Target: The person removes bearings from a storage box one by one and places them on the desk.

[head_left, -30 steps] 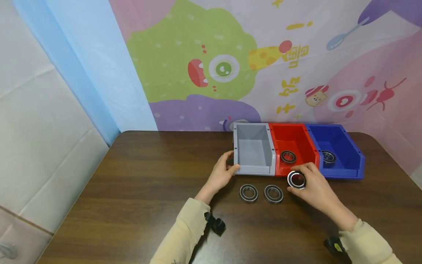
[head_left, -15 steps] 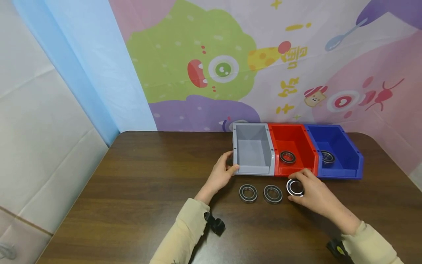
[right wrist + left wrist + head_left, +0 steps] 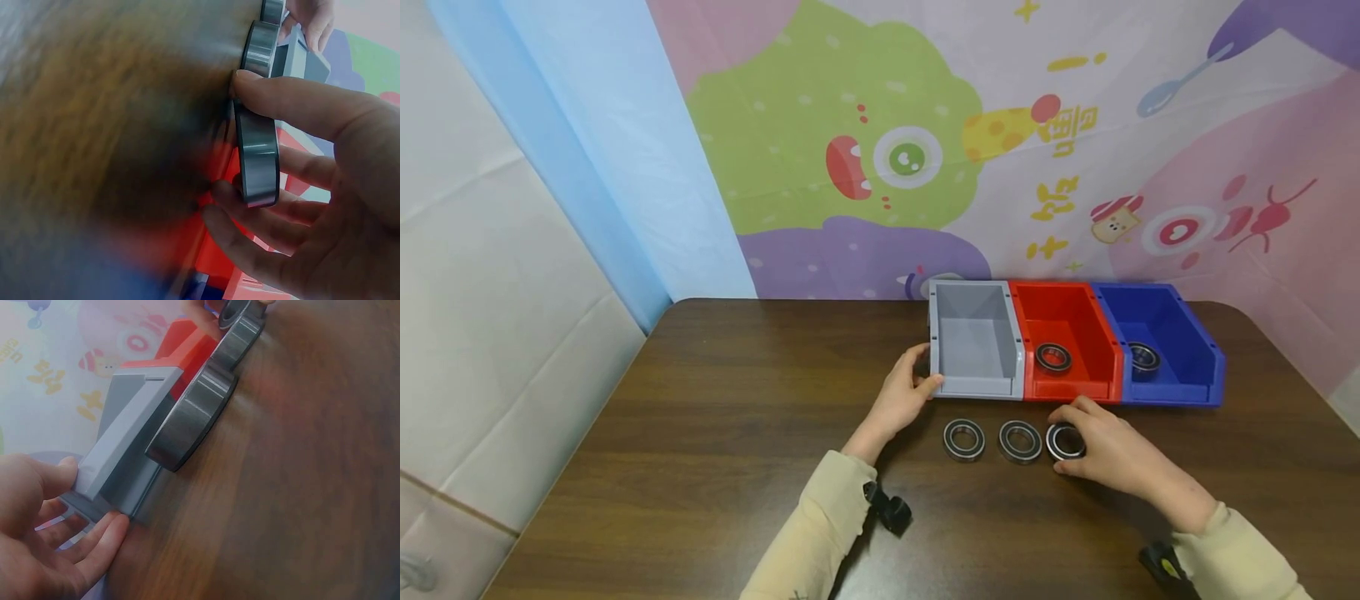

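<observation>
Head view: the right hand (image 3: 1108, 447) pinches a bearing (image 3: 259, 156) between thumb and fingers before the red bin (image 3: 1067, 325) — right end of a row with two other bearings (image 3: 1004, 442). The left hand (image 3: 898, 402) grips the grey bin (image 3: 974, 333) by its near left corner.

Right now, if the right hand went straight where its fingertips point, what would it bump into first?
Probably the middle bearing on the table: the held bearing in the right hand would likely knock it first. They look very close, but height is hard to judge.
</observation>
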The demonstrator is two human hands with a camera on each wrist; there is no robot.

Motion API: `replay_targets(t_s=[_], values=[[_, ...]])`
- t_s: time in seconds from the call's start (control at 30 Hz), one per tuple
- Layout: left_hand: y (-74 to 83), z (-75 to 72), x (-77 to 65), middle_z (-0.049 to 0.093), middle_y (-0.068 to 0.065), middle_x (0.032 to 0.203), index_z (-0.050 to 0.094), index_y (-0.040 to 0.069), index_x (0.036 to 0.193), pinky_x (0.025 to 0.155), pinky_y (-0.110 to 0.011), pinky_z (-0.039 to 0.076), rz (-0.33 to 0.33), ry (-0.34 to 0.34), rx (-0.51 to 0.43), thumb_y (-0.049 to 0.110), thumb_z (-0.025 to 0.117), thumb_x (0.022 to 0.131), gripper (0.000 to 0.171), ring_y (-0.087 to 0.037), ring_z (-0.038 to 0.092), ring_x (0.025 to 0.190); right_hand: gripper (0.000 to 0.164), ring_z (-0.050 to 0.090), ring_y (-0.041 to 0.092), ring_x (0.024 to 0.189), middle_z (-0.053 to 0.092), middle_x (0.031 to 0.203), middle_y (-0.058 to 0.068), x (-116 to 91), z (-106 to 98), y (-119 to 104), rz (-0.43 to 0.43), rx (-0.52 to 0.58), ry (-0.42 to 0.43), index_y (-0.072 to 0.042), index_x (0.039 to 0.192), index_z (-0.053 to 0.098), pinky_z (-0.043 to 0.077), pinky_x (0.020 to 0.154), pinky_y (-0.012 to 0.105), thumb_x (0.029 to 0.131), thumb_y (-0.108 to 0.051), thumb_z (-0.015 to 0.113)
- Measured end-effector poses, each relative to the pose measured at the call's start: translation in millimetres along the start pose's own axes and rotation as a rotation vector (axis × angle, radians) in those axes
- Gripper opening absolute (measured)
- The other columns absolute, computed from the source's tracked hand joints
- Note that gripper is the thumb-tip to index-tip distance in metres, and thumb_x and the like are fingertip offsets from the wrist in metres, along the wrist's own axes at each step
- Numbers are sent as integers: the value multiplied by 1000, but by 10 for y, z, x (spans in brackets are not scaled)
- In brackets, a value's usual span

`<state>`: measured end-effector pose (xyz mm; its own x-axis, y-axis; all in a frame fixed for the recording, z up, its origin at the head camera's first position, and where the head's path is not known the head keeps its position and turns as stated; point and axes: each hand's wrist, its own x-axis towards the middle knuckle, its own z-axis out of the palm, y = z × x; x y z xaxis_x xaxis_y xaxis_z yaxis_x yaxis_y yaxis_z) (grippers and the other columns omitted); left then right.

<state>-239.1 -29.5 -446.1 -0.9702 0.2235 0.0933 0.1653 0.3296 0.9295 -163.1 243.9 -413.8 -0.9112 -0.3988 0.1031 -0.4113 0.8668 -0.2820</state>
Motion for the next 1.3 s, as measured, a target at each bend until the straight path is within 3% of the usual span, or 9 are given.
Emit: replay_targets(t_s=[1.3], values=[[-15, 0, 4, 41, -14, 134, 37, 10, 136, 62, -23, 47, -11, -8, -29, 17, 58, 90, 51, -14, 56, 76, 49, 53, 23, 87, 55, 96, 7, 9, 0, 17, -52, -7, -59, -6, 103, 61, 47, 80, 44, 64, -28, 81]])
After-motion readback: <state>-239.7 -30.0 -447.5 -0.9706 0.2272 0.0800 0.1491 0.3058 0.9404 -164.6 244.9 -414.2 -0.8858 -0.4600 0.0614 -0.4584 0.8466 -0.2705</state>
